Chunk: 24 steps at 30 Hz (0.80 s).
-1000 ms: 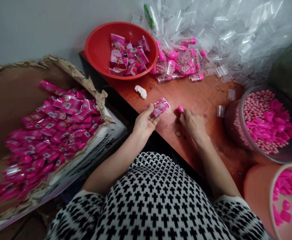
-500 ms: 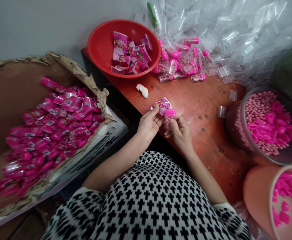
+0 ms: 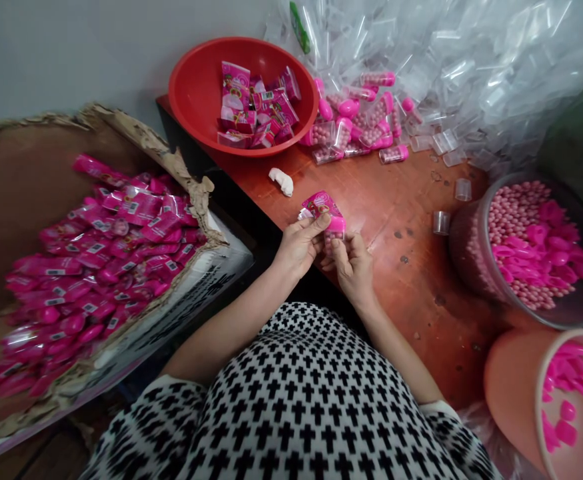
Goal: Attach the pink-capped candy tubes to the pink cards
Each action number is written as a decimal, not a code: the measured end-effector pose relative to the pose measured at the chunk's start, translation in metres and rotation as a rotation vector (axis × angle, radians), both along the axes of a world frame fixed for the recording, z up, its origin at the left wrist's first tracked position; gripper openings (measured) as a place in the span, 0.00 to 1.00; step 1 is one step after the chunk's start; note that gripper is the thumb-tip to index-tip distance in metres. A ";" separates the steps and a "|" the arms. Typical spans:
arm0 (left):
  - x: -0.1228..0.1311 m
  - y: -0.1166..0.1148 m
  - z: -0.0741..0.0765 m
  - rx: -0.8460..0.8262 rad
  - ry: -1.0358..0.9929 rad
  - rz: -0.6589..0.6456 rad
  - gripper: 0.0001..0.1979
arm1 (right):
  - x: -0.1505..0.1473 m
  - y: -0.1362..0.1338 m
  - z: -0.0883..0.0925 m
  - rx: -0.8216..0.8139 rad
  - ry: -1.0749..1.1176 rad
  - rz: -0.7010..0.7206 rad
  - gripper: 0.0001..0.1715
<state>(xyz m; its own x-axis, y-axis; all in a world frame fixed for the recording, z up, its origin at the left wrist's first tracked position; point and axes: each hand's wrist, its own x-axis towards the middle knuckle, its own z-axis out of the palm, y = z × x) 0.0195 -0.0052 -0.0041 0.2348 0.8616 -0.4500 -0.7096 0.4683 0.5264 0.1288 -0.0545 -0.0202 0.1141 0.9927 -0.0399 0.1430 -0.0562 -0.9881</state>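
1. Glossy, crinkly pink sachet (image 3: 322, 204) — flat, rectangular, printed — pinched in the left hand (image 3: 298, 248), thumb and fingers closed on it.
2. Right hand (image 3: 355, 268) grips a small clear plastic tube (image 3: 336, 233), pink-capped and packed with round pink beads.
3. Both are held together on the person's side of the smooth red bowl (image 3: 191, 93), over the scuffed wooden table (image 3: 411, 213).

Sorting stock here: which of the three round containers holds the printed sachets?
The red bowl at the far corner; the clear tub holds beads and caps, the peach bucket only caps.
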 end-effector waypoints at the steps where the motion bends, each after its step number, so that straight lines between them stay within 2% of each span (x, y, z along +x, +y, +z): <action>1: 0.000 0.000 0.000 0.001 0.015 -0.010 0.14 | 0.000 0.000 0.000 0.002 -0.008 -0.005 0.16; 3: -0.002 0.001 0.000 0.025 0.042 -0.036 0.15 | -0.001 0.000 0.001 -0.012 0.024 -0.004 0.17; 10: -0.013 0.008 0.005 0.178 0.184 -0.211 0.16 | -0.004 0.004 0.011 -0.141 0.374 0.094 0.20; 16: -0.010 0.008 0.004 0.187 0.200 -0.198 0.14 | -0.002 0.003 0.006 0.010 0.166 -0.039 0.14; 21: -0.005 0.004 0.011 0.189 0.212 -0.224 0.15 | -0.003 0.007 0.008 -0.133 0.429 0.047 0.19; 24: -0.004 0.002 0.011 0.219 0.248 -0.240 0.15 | -0.002 0.006 0.009 -0.134 0.414 0.036 0.20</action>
